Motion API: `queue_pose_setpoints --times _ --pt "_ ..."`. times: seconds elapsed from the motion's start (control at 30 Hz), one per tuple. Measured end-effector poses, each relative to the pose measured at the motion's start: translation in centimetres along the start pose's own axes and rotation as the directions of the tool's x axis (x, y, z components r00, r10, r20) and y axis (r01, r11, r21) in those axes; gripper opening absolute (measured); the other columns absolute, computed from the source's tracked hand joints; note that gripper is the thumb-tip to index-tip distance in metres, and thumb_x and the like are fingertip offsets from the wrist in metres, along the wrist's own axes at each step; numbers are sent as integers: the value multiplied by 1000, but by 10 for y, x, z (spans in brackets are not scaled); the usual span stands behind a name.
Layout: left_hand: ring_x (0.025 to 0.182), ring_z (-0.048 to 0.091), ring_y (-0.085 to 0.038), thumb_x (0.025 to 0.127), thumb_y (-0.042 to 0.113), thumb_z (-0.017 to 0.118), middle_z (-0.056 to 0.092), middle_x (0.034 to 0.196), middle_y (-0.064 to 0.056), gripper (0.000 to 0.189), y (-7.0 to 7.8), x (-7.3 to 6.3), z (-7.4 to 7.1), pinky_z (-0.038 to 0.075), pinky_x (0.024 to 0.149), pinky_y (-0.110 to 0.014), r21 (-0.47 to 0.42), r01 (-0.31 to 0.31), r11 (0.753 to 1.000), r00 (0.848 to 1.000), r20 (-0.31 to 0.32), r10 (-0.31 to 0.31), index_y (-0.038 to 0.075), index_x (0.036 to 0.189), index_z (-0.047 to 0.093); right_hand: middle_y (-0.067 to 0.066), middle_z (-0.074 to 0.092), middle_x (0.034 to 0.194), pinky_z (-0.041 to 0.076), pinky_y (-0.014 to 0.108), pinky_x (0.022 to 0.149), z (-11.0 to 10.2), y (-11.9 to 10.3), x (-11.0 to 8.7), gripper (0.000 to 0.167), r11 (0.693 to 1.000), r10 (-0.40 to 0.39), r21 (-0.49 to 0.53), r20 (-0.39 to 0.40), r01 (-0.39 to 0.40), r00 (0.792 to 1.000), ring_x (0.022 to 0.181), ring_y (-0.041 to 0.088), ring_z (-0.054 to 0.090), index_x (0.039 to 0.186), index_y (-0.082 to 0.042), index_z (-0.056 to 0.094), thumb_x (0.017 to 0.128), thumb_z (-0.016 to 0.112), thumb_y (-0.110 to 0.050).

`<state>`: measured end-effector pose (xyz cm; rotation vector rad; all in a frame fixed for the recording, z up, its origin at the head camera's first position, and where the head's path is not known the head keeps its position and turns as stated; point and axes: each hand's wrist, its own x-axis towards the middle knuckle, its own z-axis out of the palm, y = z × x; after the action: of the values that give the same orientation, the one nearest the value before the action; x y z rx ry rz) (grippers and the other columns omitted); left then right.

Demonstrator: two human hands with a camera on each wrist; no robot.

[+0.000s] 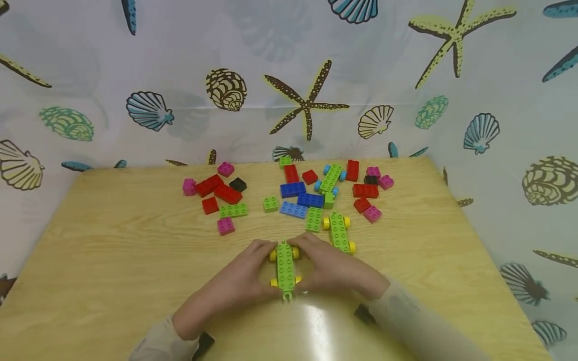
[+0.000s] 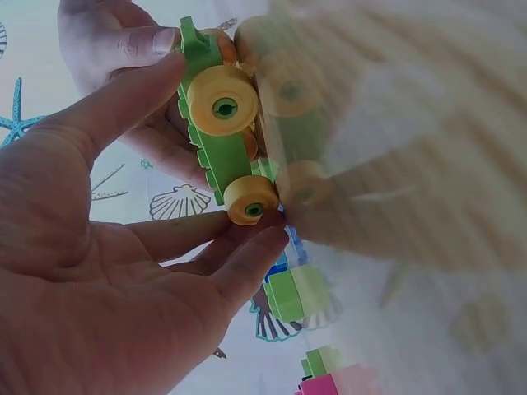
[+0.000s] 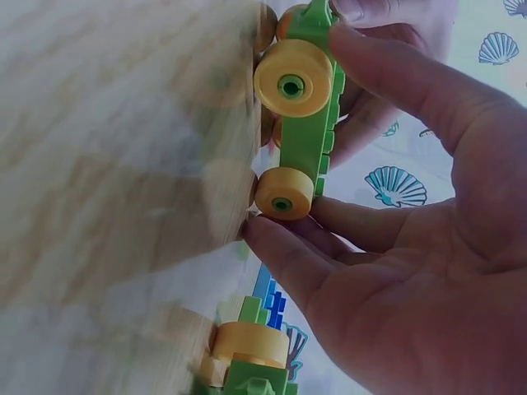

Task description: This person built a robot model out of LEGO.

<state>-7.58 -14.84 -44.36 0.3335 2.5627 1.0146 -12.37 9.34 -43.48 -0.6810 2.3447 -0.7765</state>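
Note:
A green toy car base (image 1: 285,268) with yellow wheels stands on the table between both hands, a loop at its near end. My left hand (image 1: 241,276) holds it from the left, thumb at the near end and fingertips by the far wheel (image 2: 251,200). From the right, my right hand (image 1: 331,265) holds it the same way, its thumb (image 3: 387,70) at the near end and fingers at the far wheel. A second green car base (image 1: 338,231) with yellow wheels stands just beyond the right hand.
Farther back stands a green car base (image 1: 331,179) with blue wheels. Blue bricks (image 1: 292,189) and a light green brick (image 1: 314,219) lie near it. Red bricks (image 1: 228,193) and a pink brick (image 1: 226,225) lie at left, more red bricks (image 1: 366,190) at right. A patterned cloth (image 1: 180,115) hangs behind the table.

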Motion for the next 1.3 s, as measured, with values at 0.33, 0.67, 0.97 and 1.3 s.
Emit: queue_pose_setpoints --times 0.33,0.67,0.97,1.3 --pt "154 56 -36 85 34 100 55 163 -13 103 1 4 2 47 130 -59 11 7 1000 1000 6 -7 3 168 47 4 45 176 43 55 134 -1 -3 -4 102 1000 -13 24 9 13 1000 163 30 47 173 -20 41 89 96 -40" --pt "156 54 -41 91 33 95 53 168 -16 97 3 -1 -12 47 128 -63 2 6 1000 1000 13 -6 3 169 45 3 44 177 44 54 133 1 -2 -1 103 1000 1 4 16 -1 1000 164 29 47 173 -22 40 89 96 -41" --pt "142 62 -45 101 22 85 59 159 -22 66 -16 11 -45 57 117 -64 99 12 995 981 -192 8 3 159 57 2 42 178 42 53 135 1 -2 -2 103 1000 13 4 23 -13 1000 164 28 46 174 -22 39 89 95 -38" --pt "138 60 -49 105 20 79 60 152 -28 56 -52 17 -71 54 119 -67 84 83 993 943 -330 -50 -3 153 61 1 42 178 42 51 135 2 0 -2 102 1000 1 -3 22 -1 1000 163 26 47 174 -22 38 90 94 -35"
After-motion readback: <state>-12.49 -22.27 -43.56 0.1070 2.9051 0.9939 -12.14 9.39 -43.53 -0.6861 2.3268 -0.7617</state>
